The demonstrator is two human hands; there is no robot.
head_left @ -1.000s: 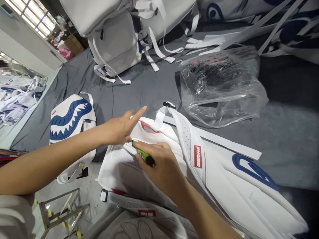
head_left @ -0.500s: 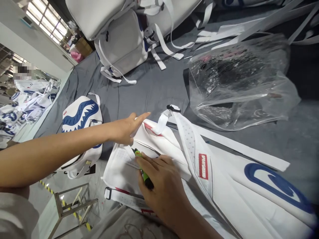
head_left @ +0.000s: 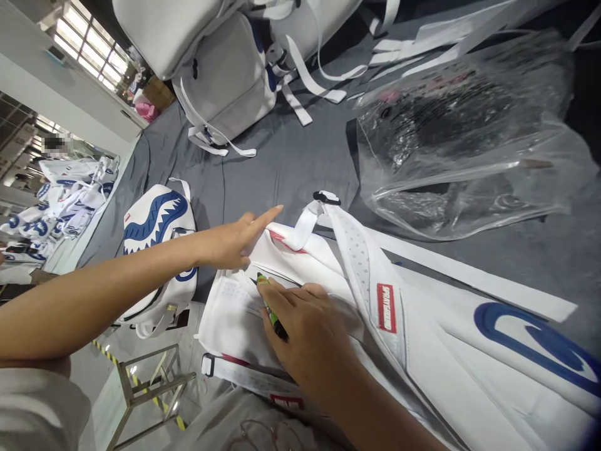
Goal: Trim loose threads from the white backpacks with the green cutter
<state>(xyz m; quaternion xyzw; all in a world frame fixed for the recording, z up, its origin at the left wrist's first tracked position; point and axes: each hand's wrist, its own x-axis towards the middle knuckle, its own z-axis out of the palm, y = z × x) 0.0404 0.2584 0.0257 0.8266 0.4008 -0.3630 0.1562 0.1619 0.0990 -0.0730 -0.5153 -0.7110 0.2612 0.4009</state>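
A white backpack (head_left: 432,351) lies on the dark cloth with its strap side up; a red label (head_left: 387,307) is on one shoulder strap and a blue eye shape on its side. My left hand (head_left: 230,244) is closed on the upper left edge of the backpack, one finger stretched out past it. In my right hand (head_left: 305,319) is a slim green-and-black tool (head_left: 271,305), its dark tip pointing at the backpack's panel near my left fingers. The tool's exact kind is hard to make out, as my fingers cover part of it.
Left of my arm lies another white backpack (head_left: 157,216) with a blue toothed mouth. More white bags (head_left: 225,75) and loose straps sit at the back. A clear plastic bag (head_left: 464,138) holding dark items lies back right. A metal stool frame (head_left: 150,388) stands on the floor.
The view has shifted slightly. My right hand and the green-and-black tool have turned a little, with less of the tool's rear end showing. My left hand keeps its hold on the backpack.
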